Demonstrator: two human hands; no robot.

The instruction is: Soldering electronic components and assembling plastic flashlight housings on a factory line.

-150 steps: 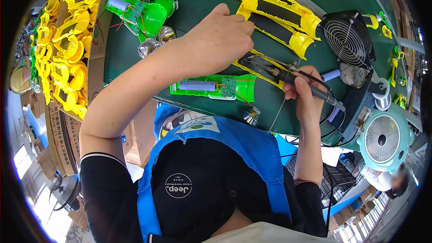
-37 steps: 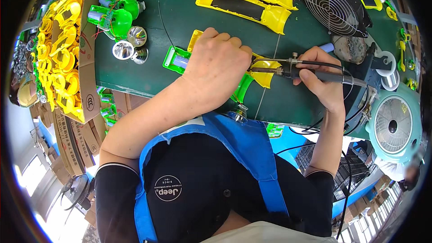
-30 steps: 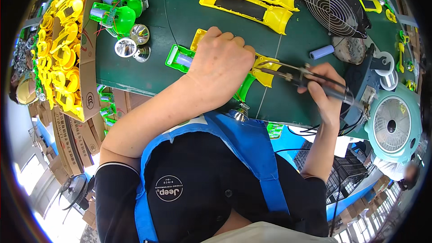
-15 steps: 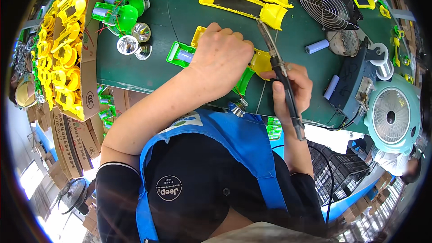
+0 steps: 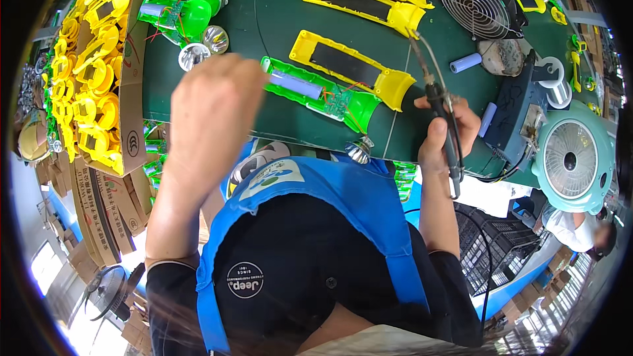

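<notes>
Head view, clock centred on the open green housing (image 5: 362, 111); battery (image 5: 295, 84) and circuit board (image 5: 337, 101) inside.
Yellow shell (image 5: 394, 86): 1 o'clock, just beside.
Your left hand (image 5: 214, 105): 9 o'clock, blurred, fingers curled; contents cannot be told.
Your right hand (image 5: 453, 133): 3 o'clock, pinching a soldering iron (image 5: 436, 95), tip towards 11.
Step, apparently: soldering paused.
Next move likely calls for steadying the board, keeping the tip off plastic.
</notes>
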